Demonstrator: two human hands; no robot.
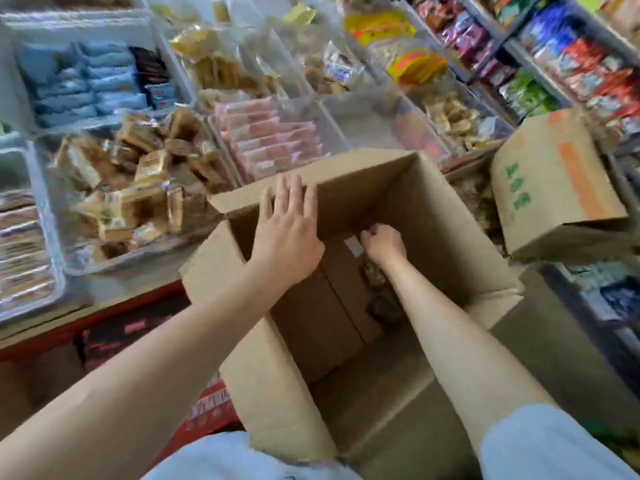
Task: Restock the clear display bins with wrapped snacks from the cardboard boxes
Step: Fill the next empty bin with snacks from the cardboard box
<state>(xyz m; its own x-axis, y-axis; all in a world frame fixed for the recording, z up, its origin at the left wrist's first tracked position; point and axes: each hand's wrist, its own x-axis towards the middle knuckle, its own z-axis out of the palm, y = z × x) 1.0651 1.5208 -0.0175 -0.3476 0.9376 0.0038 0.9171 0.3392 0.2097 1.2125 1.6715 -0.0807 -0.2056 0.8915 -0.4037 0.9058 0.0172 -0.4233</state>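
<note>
Nearly empty cardboard box (446, 216), brown, flaps open

One head camera looks forward and down from close above an open cardboard box (346, 289); clear display bins (145, 188) lie far left, shelves (554, 64) far right.

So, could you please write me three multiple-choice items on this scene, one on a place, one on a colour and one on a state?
1. Where is the right hand?
A. inside the open box
B. on the shelves
C. in a bin

2. What colour are the wrappers in the bin just beyond the open box?
A. green
B. pink
C. black

3. How is the left hand?
A. clenched in a fist
B. flat on the box's flap
C. holding a snack

Answers: 1 A, the arm reaches down into it; 2 B, pink packs lie stacked there; 3 B, its fingers lie straight across the flap.
</note>
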